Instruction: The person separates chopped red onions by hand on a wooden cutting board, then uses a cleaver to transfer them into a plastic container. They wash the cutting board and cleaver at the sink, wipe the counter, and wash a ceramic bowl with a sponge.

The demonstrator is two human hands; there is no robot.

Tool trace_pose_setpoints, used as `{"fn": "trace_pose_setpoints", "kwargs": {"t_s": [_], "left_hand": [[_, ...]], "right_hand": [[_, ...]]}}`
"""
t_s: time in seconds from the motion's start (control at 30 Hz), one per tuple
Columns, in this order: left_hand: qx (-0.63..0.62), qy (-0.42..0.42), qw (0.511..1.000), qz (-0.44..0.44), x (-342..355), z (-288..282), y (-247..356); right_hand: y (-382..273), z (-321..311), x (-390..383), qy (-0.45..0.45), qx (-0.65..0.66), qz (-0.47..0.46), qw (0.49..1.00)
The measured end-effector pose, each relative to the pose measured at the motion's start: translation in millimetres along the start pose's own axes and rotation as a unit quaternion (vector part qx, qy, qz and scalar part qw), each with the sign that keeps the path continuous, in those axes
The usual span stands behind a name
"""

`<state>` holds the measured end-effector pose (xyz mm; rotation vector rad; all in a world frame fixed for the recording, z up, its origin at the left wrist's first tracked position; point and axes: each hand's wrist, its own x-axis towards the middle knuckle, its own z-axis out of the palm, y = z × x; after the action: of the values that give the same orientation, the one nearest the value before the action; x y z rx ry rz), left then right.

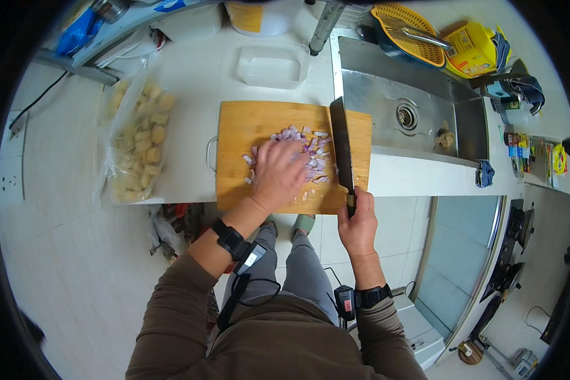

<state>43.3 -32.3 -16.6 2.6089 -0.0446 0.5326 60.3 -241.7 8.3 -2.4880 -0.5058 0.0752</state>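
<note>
A heap of diced purple onion point(318, 147) lies on a wooden cutting board point(237, 130), with loose bits scattered around it. My left hand point(278, 174) rests palm down over the left side of the heap, fingers stretched out across the pieces. Their tips are partly lost among the onion. In my right hand point(359, 221) is the handle of a kitchen knife point(341, 136), fingers wrapped round it. Its broad dark blade points away from me along the board's right side, to the right of the onion, and its tip reaches just past the board's far edge.
Beyond the board stands a clear plastic container point(273, 66). A plastic bag of pale chunks point(139, 142) lies on the counter at left. To the right is a steel sink point(377, 95), with a yellow basket point(418, 38) at its far side. A metal post point(326, 28) rises behind.
</note>
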Motion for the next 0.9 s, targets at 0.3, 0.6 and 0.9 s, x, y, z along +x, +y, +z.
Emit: {"fn": "trace_pose_setpoints", "kwargs": {"t_s": [0.3, 0.6, 0.9], "left_hand": [[-0.030, -0.053, 0.996, -0.065, 3, -17, -49], [0.046, 0.103, 0.992, -0.050, 29, -34, -89], [0.245, 0.004, 0.969, -0.018, 87, -33, -122]], "right_hand": [[-35, -3, -9, -0.055, -0.034, -0.107, 0.992], [6, -7, -33, 0.037, 0.480, 0.321, 0.816], [23, 18, -66, 0.041, 0.487, 0.357, 0.796]]}}
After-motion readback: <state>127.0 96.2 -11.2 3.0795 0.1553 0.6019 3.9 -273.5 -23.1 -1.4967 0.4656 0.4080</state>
